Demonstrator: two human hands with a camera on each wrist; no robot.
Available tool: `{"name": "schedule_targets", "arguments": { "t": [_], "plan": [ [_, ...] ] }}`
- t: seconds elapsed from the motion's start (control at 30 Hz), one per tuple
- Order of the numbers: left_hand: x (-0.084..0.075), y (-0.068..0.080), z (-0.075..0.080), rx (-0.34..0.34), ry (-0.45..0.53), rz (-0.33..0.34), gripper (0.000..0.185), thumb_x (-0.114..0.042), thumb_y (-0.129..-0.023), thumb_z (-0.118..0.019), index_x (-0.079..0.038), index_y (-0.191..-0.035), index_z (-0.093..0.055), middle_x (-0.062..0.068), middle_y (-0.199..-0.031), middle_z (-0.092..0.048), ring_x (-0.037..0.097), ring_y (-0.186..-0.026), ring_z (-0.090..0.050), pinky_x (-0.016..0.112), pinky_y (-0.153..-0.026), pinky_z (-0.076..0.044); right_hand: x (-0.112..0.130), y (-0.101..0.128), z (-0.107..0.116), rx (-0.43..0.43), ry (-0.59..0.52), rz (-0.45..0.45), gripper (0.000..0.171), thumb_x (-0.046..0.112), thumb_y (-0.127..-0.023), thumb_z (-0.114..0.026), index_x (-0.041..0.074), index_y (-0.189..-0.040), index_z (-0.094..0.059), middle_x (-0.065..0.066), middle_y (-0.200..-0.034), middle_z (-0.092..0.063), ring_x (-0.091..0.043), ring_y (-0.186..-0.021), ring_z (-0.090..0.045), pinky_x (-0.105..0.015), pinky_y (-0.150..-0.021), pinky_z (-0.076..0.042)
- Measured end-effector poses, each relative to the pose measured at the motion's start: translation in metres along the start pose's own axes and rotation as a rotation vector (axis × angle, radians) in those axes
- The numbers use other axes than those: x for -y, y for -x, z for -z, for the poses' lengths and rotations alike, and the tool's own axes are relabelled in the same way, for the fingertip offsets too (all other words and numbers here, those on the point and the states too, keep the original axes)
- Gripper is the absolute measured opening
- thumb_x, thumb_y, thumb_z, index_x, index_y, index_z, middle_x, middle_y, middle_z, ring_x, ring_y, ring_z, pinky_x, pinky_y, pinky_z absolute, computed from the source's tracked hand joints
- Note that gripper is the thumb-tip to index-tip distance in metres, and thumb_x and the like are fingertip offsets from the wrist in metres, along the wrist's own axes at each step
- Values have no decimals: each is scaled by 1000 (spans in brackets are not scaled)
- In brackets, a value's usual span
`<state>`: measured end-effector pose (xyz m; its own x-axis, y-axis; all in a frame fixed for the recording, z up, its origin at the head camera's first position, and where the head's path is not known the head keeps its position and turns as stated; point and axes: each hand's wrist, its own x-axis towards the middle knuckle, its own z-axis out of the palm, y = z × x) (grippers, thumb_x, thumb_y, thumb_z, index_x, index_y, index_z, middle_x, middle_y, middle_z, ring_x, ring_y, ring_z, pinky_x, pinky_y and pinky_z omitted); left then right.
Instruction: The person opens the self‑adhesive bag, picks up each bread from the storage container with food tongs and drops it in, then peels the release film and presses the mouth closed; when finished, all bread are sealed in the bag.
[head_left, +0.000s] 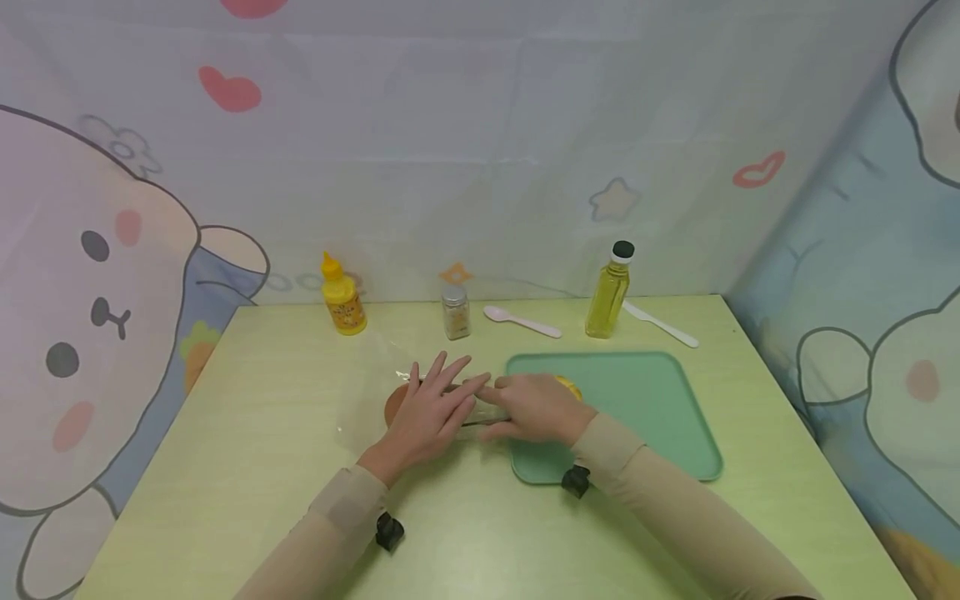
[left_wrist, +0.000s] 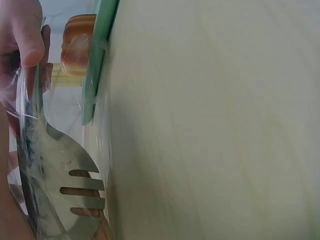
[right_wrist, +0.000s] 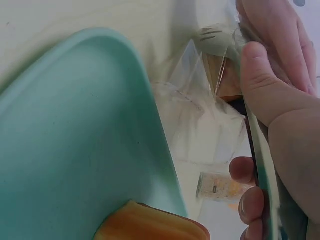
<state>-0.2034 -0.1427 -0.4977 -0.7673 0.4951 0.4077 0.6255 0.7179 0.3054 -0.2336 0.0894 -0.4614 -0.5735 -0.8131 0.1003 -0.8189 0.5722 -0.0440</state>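
Observation:
My right hand (head_left: 536,407) grips metal tongs (head_left: 487,421) by the handle, at the left edge of the green tray. Slots and tines mark the tongs' broad end in the left wrist view, inside a clear plastic bag (right_wrist: 182,120). A brown, bread-like piece (head_left: 395,406) lies by the tongs' end within the plastic, partly hidden. Over the bag and this piece, my left hand (head_left: 429,414) spreads its fingers nearly straight, its fingertips close to the right hand. Beside the right hand, a golden-brown bread (right_wrist: 150,222) sits on the tray (right_wrist: 75,135), mostly covered in the head view.
Along the table's back stand a yellow squeeze bottle (head_left: 343,302), a small clear-sided jar (head_left: 456,313) and an oil bottle (head_left: 609,293). Between jar and bottle lies a pink spoon (head_left: 522,322); a white plastic knife (head_left: 662,323) lies right of the bottle. A printed cloth (head_left: 450,167) hangs behind.

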Motion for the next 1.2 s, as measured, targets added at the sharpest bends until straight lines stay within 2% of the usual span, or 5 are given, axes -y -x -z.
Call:
{"name": "schedule_targets", "arguments": {
  "t": [0.3,0.57,0.83,1.07,1.2],
  "plan": [
    [-2,0,-3,12,0,-10,41,-31,-112,-48,-28,-152,-59,11,-164,-44,47,-156,-27,84,-114,-16,5,-3,2,21,-111,-15,68,60,-91,-73,10,-137,-68,-1,-90,-70,-15,-76,-67,-36,-65,-59],
    [-3,-1,-7,-25,2,-13,40,-29,-111,-49,-25,-149,-62,8,-163,-46,47,-155,-30,85,-113,-18,15,-8,2,18,-156,-64,49,58,-88,-78,11,-100,-73,6,-72,-60,-9,-63,-56,-30,-57,-51],
    [-5,-1,-5,-38,7,2,42,-27,-110,-52,-22,-152,-59,9,-162,-47,48,-154,-31,85,-112,-21,10,-12,-1,44,-95,-66,58,64,-85,-78,11,-108,-74,3,-87,-67,-12,-72,-62,-31,-61,-56],
    [-3,-4,2,-64,47,62,42,-27,-111,-51,-19,-152,-59,12,-162,-47,52,-152,-32,87,-110,-19,2,-13,11,99,-160,-82,90,62,-83,-82,13,-152,-54,1,-88,-62,-12,-71,-59,-34,-62,-54],
    [1,-4,8,-79,76,87,43,-26,-111,-51,-19,-153,-58,13,-162,-47,52,-152,-32,87,-111,-19,-2,-11,18,110,-199,-85,97,61,-82,-83,22,-161,-43,6,-81,-57,-8,-69,-55,-30,-62,-50]
  ]
}}
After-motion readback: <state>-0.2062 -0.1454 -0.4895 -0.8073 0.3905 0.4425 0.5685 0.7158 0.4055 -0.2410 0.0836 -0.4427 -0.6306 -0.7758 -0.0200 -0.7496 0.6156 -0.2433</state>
